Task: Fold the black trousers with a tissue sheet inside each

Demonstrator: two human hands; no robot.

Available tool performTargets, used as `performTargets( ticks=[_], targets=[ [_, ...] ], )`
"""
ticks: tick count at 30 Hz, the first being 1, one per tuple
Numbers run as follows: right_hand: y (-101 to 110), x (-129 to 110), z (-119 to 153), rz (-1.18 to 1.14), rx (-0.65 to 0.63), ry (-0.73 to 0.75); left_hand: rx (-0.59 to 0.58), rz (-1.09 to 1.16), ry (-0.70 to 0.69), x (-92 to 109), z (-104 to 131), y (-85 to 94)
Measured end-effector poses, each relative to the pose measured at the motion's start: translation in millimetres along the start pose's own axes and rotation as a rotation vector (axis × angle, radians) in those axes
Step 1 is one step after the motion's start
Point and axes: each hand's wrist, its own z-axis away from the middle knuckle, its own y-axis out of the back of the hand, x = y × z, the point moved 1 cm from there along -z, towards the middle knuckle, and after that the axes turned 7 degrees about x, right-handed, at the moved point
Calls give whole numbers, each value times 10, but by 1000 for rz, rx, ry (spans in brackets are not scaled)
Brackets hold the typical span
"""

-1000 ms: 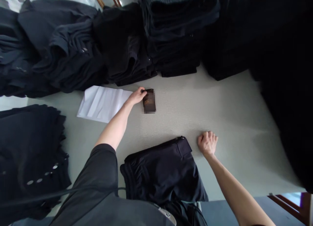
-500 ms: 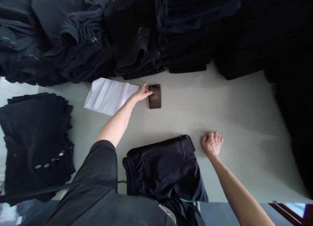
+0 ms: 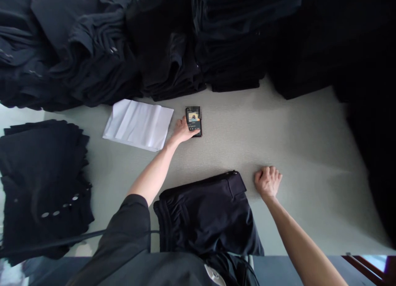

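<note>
A smartphone (image 3: 194, 118) with a lit screen lies flat on the table. My left hand (image 3: 183, 130) is at its left side, thumb stretched across the lower part of the screen and the other fingers apart from it, lightly bent by the phone's edge. My right hand (image 3: 267, 181) rests on the tabletop as a closed fist, with nothing visible in it. Between my forearms, close to my body, lies a folded black garment (image 3: 204, 214) with a gathered elastic edge at its left, like a pair of trousers.
White folded sheets (image 3: 139, 124) lie left of the phone. A stack of black garments with round metal buttons (image 3: 46, 174) stands at the left. Tall piles of dark folded clothes (image 3: 167, 55) line the table's back and right. A dark cord (image 3: 77, 236) crosses at lower left.
The phone's dark screen is now lit. My left hand has moved slightly down along the phone, its thumb going from the upper screen to the lower part. My right fist stays put.
</note>
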Motion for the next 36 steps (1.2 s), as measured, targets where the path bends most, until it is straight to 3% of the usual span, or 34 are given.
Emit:
performTargets(
  ticks=[7,18,36],
  targets=[
    [-6,9,3,3,10,7,39,-13,-23,97,49,16],
    [-50,37,20,4,43,17,-10,198,106,-278,70,67],
    [-58,37,18,13,45,11,-136,282,79,-305,-77,156]
  ],
)
